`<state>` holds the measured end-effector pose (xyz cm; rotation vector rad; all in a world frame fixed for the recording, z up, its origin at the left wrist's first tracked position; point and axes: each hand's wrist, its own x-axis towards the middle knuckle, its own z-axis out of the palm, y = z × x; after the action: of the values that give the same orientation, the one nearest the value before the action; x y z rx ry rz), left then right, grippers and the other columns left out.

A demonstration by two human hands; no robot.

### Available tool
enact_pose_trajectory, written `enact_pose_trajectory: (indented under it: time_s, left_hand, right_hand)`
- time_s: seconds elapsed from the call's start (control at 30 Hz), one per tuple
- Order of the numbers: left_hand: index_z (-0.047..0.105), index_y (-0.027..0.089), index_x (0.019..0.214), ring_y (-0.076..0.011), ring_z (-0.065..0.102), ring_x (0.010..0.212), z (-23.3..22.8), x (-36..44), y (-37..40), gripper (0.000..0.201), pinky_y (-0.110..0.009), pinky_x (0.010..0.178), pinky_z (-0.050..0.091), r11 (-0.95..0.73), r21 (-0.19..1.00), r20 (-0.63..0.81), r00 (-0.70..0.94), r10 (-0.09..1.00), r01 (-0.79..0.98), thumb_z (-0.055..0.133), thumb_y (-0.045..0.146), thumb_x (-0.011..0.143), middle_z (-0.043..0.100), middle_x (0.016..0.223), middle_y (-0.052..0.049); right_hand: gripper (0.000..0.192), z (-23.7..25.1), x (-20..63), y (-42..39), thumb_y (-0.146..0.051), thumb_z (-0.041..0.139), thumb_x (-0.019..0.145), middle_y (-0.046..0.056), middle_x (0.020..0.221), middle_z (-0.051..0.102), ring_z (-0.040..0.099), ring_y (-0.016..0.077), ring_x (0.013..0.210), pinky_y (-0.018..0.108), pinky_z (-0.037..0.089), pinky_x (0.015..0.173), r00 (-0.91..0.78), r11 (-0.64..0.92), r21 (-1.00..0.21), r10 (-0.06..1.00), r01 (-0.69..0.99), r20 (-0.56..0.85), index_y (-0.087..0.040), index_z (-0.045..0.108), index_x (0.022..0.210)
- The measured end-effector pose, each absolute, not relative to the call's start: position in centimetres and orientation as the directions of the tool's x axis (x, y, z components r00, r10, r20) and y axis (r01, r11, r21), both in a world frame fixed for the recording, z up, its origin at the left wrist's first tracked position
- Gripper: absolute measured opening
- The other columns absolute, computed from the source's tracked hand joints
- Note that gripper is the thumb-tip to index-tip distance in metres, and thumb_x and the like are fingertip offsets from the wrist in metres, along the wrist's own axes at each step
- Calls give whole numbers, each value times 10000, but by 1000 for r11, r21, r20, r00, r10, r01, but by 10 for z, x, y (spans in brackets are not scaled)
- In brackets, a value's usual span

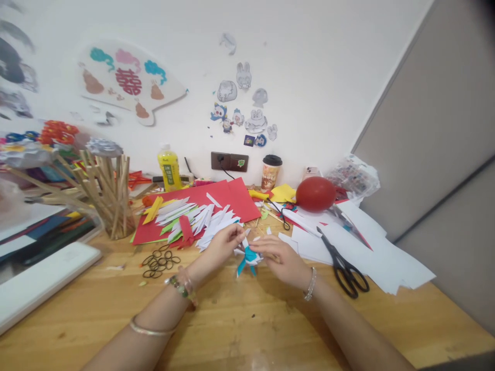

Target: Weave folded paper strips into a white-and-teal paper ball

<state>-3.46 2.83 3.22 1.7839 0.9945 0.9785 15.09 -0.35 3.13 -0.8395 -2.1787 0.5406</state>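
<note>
Paper piece (pixel 251 253), blue and white with pointed tails, sits over a grained wooden table (pixel 232 319), its upper end pinched by the left hand (pixel 224 243). The right hand (pixel 284 260) touches its side, grip unclear from here. Beyond lie flat strips (pixel 218 226) and a glossy, rounded balloon (pixel 316 194).

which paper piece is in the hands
The blue-and-white paper piece: it alone is between the left hand and right hand; the white paper strips and red sheets lie beyond.

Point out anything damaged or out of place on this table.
The white sheet at far right looks damaged: its near edge is jagged, unlike its straighter right side. Nothing looks spilled.
</note>
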Motion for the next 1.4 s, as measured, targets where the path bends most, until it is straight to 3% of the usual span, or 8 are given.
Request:
enact_pose_trajectory:
  time_s: [0.2,0.27,0.37,0.57,0.7,0.9,1.13,1.4]
  left_hand:
    - [473,175,742,-129,502,656,34,-36,26,246,-257,644,446,-271,956,210,386,898,111,496,419,761,495,683,19]
    - [478,175,752,-136,514,686,35,-37,25,237,-263,663,449,-283,953,225,372,901,109,504,410,758,507,714,12]
    - [477,178,766,-141,536,712,35,-37,24,217,-272,685,453,-268,960,221,371,902,81,510,393,762,525,739,8]
    - [502,168,801,-155,574,769,31,-32,20,201,-291,737,451,-202,979,179,454,873,2,537,363,765,585,790,-16]
    - [547,151,804,-159,582,744,31,-28,18,199,-283,702,462,-199,979,158,448,880,45,567,340,744,613,790,-34]
    - [648,152,924,-172,612,740,34,-19,12,270,-272,680,483,-288,923,192,343,919,254,592,305,709,685,871,-59]
    - [675,200,886,-152,638,701,36,-13,3,190,-248,659,512,-495,763,417,268,868,415,557,214,737,707,832,-31]
    - [637,178,858,-149,648,723,26,-11,-3,125,-260,690,525,-674,510,708,184,682,534,558,184,760,701,801,-37]
  right_hand:
    - [288,38,156,-3,-66,429,760,27,940,682,581,179,934,390,417,875,-364,696,-638,718,331,594,-231,662,723]
    - [230,36,158,0,-108,439,763,48,914,672,587,189,912,387,430,852,-213,620,-691,781,372,587,-210,646,770]
    - [175,30,159,7,-206,507,748,74,897,651,588,211,878,399,445,825,16,406,-798,888,445,460,-172,615,882]
    - [228,17,157,16,-294,584,734,69,919,668,609,192,877,335,465,804,-158,324,-906,944,272,290,-156,627,911]
    - [128,16,152,12,-223,611,697,34,767,662,610,170,743,304,469,724,-85,331,-875,943,354,322,-158,635,805]
    - [75,18,142,4,-166,613,703,17,791,658,575,170,786,289,428,725,-87,461,-749,872,476,481,-194,646,764]
    - [133,19,137,-3,-146,613,723,23,836,654,566,179,838,305,427,761,-36,537,-712,809,451,587,-217,657,827]
    - [91,19,135,-9,-194,587,767,31,820,662,578,178,800,321,445,734,28,626,-631,699,458,714,-223,648,829]
